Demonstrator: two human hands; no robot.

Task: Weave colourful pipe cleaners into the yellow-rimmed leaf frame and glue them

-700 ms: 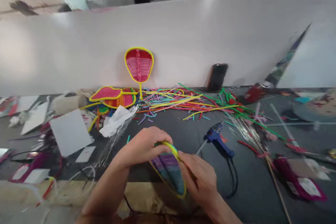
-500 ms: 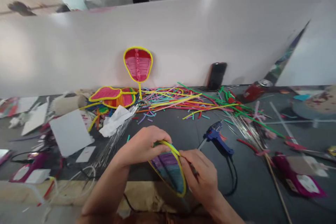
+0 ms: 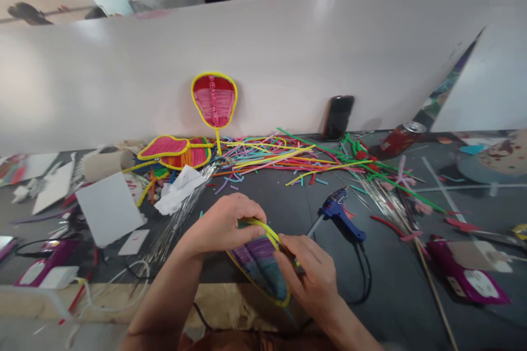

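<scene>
Both my hands hold a small fan (image 3: 259, 266) made of purple and teal pipe cleaners with a yellow rim, just above the near edge of the dark table (image 3: 395, 296). My left hand (image 3: 224, 225) grips its upper left part, fingers curled over the yellow rim. My right hand (image 3: 308, 277) pinches the yellow rim on the fan's right side. A blue glue gun (image 3: 341, 214) lies on the table just right of my hands.
A finished red fan (image 3: 214, 100) leans on the white partition; two more fans (image 3: 177, 151) lie flat beside it. A heap of coloured pipe cleaners (image 3: 288, 156), a black phone (image 3: 338, 116), a red can (image 3: 397, 140), white tissue (image 3: 179, 189), white card (image 3: 109, 208) and a purple packet (image 3: 469, 279) crowd the table.
My right hand's fingers have slid a little along the yellow rim toward my left hand. The fan has shifted slightly left and the view has tilted a little.
</scene>
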